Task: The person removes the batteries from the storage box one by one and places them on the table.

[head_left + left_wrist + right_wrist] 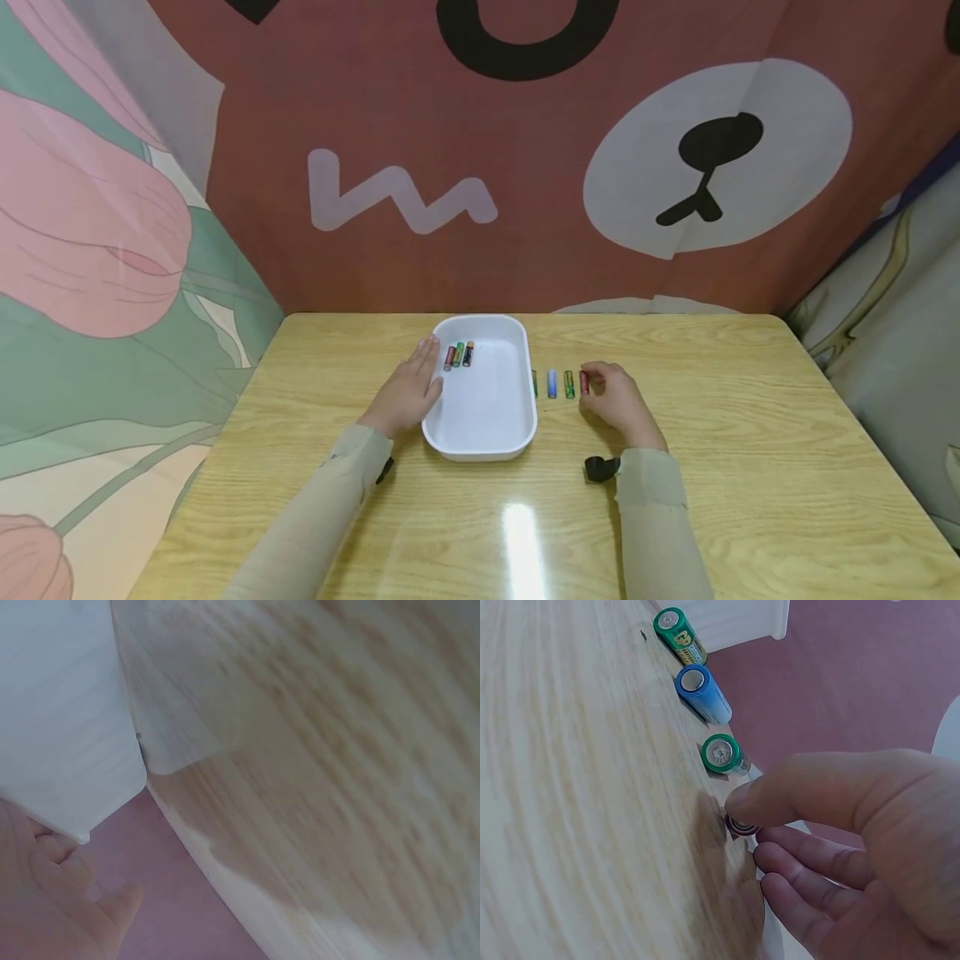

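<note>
My left hand rests with straight fingers along the left rim of a white tray. In the tray's far left part lie a red battery, a green battery and a black battery with an orange end. To the tray's right, my right hand pinches another red battery between thumb and fingers; the thumb covers much of it in the right wrist view. Beside it, in a row, are a green battery, a blue battery and another green battery.
The wooden table ends at the back against a printed cloth with a bear's face. The tray's right wall stands close to the nearest green battery, partly hiding it in the head view. A light reflection lies on the table in front.
</note>
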The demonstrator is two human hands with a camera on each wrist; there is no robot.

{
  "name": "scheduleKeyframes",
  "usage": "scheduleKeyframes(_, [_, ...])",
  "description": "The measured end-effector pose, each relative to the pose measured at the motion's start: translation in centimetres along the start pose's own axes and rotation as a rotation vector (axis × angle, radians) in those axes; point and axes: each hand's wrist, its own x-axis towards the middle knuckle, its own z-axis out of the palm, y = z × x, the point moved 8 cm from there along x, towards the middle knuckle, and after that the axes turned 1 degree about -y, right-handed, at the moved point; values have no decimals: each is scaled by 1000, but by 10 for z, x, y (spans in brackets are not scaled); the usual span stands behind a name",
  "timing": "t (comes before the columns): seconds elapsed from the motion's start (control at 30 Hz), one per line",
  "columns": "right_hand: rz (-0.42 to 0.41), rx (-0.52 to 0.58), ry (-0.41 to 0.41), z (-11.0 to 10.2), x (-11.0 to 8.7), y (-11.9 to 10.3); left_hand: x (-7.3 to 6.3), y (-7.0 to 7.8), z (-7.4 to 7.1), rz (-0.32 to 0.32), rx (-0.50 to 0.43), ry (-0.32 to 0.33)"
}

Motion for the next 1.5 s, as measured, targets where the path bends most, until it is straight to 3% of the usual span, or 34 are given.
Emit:
scheduleKeyframes(0.9, [63, 47, -6, -7, -5, -11, -2, -2, 0, -18, 3, -16])
scheduleKeyframes(1.5, [-38, 10, 21, -14, -7, -43, -1, 1, -2, -24, 20, -23])
